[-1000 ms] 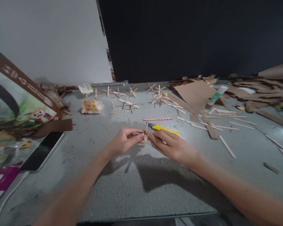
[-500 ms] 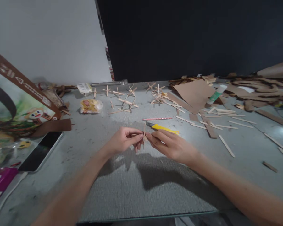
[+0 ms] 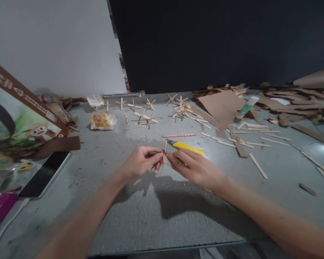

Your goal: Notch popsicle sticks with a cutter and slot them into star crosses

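Both my hands meet near the middle of the table, pinching one small piece made of crossed wooden craft sticks (image 3: 165,148). One stick points up between the fingertips; the joint is partly hidden by my fingers. My left hand (image 3: 142,160) grips it from the left, thumb against the fingers. From the other side my right hand (image 3: 193,165) is closed on it with bent fingers. Just beyond the right hand lies a yellow utility knife (image 3: 189,147), and behind that a red patterned pencil (image 3: 179,135).
Several crossed-stick pieces (image 3: 145,117) stand along the back. Loose craft sticks (image 3: 257,166) and cardboard (image 3: 221,106) spread over the right, with a glue stick (image 3: 247,107). On the left are a phone (image 3: 44,174), a snack packet (image 3: 103,122) and a printed box (image 3: 24,108).
The held stick piece has turned slightly between my fingers, so a wider face shows below the joint. Both hands keep nearly the same place; the whole view shifts a little.
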Demonstrator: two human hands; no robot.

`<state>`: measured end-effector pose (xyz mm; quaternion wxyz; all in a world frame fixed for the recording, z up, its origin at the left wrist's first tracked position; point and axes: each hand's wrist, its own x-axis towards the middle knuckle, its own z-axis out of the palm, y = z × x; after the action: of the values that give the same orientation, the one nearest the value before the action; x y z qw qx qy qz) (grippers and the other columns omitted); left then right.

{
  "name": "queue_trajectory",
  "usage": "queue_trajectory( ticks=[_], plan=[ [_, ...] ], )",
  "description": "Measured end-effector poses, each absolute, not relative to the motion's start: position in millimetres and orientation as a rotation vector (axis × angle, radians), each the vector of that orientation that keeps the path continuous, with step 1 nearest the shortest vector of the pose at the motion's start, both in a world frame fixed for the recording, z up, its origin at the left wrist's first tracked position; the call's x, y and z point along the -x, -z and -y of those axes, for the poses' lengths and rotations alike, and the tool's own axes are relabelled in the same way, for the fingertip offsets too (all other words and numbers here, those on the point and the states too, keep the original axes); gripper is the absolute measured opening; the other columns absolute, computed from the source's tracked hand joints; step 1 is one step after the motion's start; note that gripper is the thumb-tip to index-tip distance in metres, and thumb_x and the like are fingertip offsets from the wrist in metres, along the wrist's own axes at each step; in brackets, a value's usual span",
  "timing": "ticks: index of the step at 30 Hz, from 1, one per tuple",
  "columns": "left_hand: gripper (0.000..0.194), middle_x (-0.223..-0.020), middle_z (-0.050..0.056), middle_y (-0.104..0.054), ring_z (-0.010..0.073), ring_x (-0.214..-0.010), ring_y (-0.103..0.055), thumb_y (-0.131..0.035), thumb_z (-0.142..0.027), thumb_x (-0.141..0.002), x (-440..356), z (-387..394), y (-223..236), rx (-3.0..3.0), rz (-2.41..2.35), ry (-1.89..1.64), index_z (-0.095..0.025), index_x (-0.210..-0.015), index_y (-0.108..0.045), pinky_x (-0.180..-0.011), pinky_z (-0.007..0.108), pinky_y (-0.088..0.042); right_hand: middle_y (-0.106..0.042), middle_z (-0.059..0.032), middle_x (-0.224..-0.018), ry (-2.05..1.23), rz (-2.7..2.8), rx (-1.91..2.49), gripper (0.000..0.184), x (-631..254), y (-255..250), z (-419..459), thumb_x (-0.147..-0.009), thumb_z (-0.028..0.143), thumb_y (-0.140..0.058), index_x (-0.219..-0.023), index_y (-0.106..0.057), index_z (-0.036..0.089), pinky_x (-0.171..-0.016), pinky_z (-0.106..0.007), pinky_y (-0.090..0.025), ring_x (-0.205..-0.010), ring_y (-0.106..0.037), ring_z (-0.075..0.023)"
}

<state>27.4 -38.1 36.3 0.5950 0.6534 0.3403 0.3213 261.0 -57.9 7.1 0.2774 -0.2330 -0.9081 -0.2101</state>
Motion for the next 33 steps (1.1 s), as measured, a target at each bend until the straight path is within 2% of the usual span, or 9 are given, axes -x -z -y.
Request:
queue_trajectory(
  ticks=[8, 15, 20, 23, 26, 27, 29, 33],
  plan=[
    [0.034, -0.06, -0.001, -0.056, 0.0117, -0.057, -0.049, -0.07, -0.045, -0.092, -26, 38, -35, -1.528, -0.853, -0.75, -0.017, -0.073, -0.066, -0.054, 0.026, -0.036, -0.065, -0.0085, -0.086, 0.693, 2.468, 0.643, 0.026, -257, -18, 63, -0.106, 0.009, -0.047, -0.127, -0.063, 0.004, -0.069, -0.037, -0.054, -0.075, -0.059, -0.0217],
    [0.036, -0.062, -0.001, -0.055, 0.0114, -0.057, -0.048, -0.068, -0.046, -0.093, -26, 38, -38, -1.54, -0.834, -0.738, -0.017, -0.072, -0.063, -0.055, 0.026, -0.036, -0.066, -0.0087, -0.088, 0.569, 2.463, 0.646, 0.031, -259, -13, 61, -0.107, 0.011, -0.047, -0.135, -0.06, 0.008, -0.071, -0.037, -0.055, -0.077, -0.061, -0.0219],
    [0.032, -0.062, -0.001, -0.055, 0.0117, -0.057, -0.047, -0.07, -0.046, -0.092, -28, 38, -39, -1.516, -0.849, -0.767, -0.016, -0.08, -0.07, -0.056, 0.027, -0.036, -0.066, -0.0096, -0.088, 0.579, 2.403, 0.64, 0.03, -258, -11, 59, -0.106, 0.009, -0.049, -0.134, -0.06, 0.003, -0.072, -0.038, -0.056, -0.078, -0.061, -0.0222],
    [0.028, -0.079, 0.004, -0.066, 0.0136, -0.066, -0.055, -0.074, -0.044, -0.089, -29, 38, -36, -1.533, -0.879, -0.854, -0.016, -0.09, -0.077, -0.063, 0.028, -0.043, -0.065, -0.0093, -0.089, 0.55, 2.382, 0.633, 0.034, -259, -10, 58, -0.105, 0.006, -0.051, -0.138, -0.059, 0.004, -0.072, -0.038, -0.057, -0.08, -0.062, -0.0222],
    [0.027, -0.117, 0.012, -0.073, 0.021, -0.094, -0.067, -0.079, -0.046, -0.085, -29, 36, -30, -1.527, -0.888, -0.921, -0.02, -0.095, -0.081, -0.079, 0.031, -0.052, -0.066, -0.0098, -0.092, 0.536, 2.368, 0.628, 0.039, -259, -9, 57, -0.105, 0.006, -0.05, -0.143, -0.057, 0.006, -0.074, -0.038, -0.059, -0.083, -0.064, -0.0228],
    [0.028, -0.122, 0.013, -0.073, 0.0233, -0.102, -0.068, -0.079, -0.047, -0.085, -29, 35, -28, -1.51, -0.885, -0.914, -0.021, -0.097, -0.082, -0.084, 0.032, -0.053, -0.066, -0.0102, -0.093, 0.542, 2.371, 0.625, 0.04, -260, -9, 57, -0.105, 0.006, -0.05, -0.145, -0.055, 0.006, -0.074, -0.038, -0.059, -0.083, -0.064, -0.023],
    [0.031, -0.119, 0.012, -0.075, 0.0249, -0.107, -0.068, -0.079, -0.048, -0.086, -28, 34, -25, -1.477, -0.876, -0.879, -0.021, -0.101, -0.081, -0.09, 0.035, -0.053, -0.067, -0.0107, -0.093, 0.565, 2.386, 0.625, 0.043, -260, -10, 57, -0.105, 0.005, -0.048, -0.148, -0.052, 0.004, -0.073, -0.038, -0.06, -0.082, -0.064, -0.0231],
    [0.031, -0.1, 0.009, -0.077, 0.022, -0.095, -0.07, -0.079, -0.046, -0.086, -28, 34, -25, -1.465, -0.854, -0.864, -0.019, -0.101, -0.079, -0.089, 0.035, -0.054, -0.068, -0.0114, -0.092, 0.585, 2.406, 0.622, 0.046, -261, -11, 57, -0.104, 0.003, -0.048, -0.15, -0.049, 0.002, -0.072, -0.038, -0.06, -0.08, -0.065, -0.0232]
  ],
)
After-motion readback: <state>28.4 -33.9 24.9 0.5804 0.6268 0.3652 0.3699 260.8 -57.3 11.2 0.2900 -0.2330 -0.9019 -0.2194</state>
